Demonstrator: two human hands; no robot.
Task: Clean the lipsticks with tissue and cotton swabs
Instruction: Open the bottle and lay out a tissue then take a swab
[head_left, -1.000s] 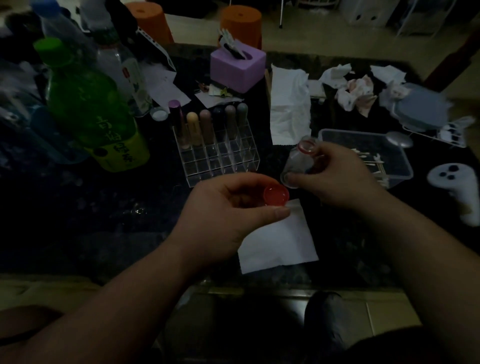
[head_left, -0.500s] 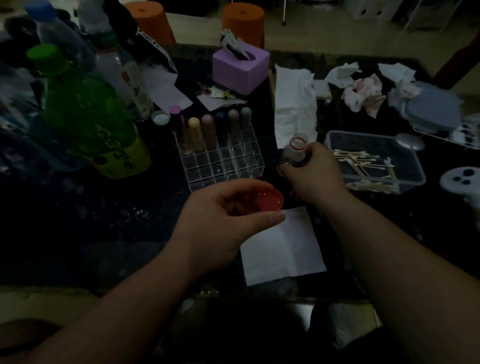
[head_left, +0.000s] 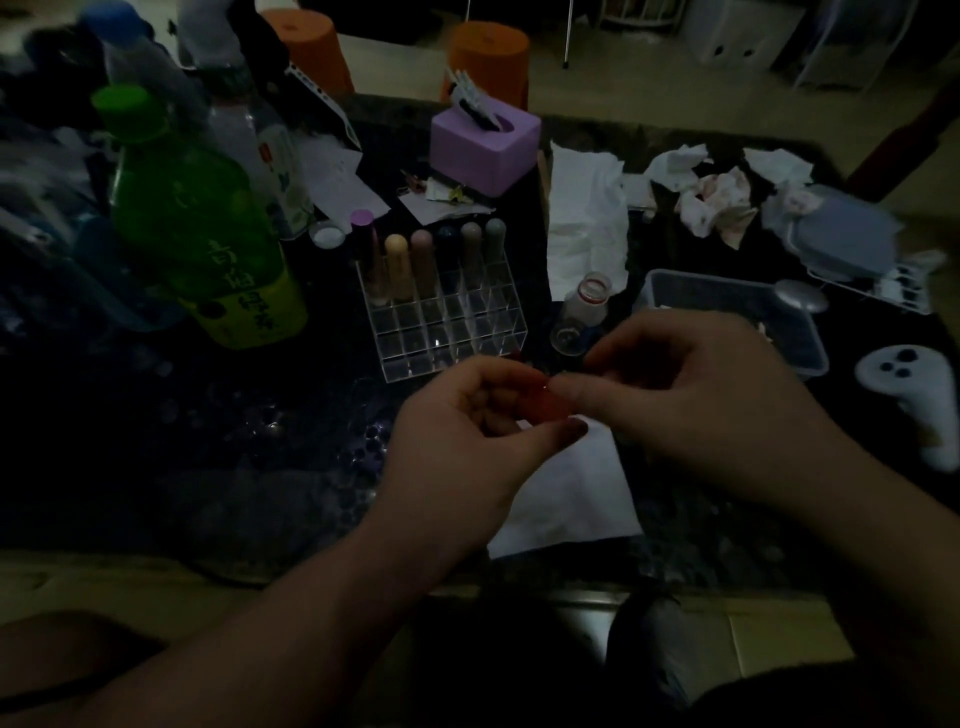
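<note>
Reaching in from the near edge with both forearms, meeting above the dark stone table (head_left: 208, 415). On the left hand (head_left: 462, 441), palm turned inward, fingers curled, pinching one small round red cap (head_left: 543, 408) between thumb below and fingertips above. On the right hand (head_left: 701, 400), knuckles up, fingers bent, one fingertip against the same cap; too blurred to tell whether gripping it or merely touching.

Beneath both, one flat white tissue sheet (head_left: 566, 493). Just beyond the hands, one small clear bottle with a red-ringed open neck (head_left: 587, 306), between the clear acrylic grid organiser (head_left: 452, 332) and one clear plastic box (head_left: 727, 291).

Six capped lipstick tubes (head_left: 422, 260) side by side in the organiser's back row, well apart from the hands: all upright, long axes vertical, rounded caps up. One stack of white tissues (head_left: 587, 228) behind the bottle; a few crumpled tissues (head_left: 717, 202) farther right.
</note>
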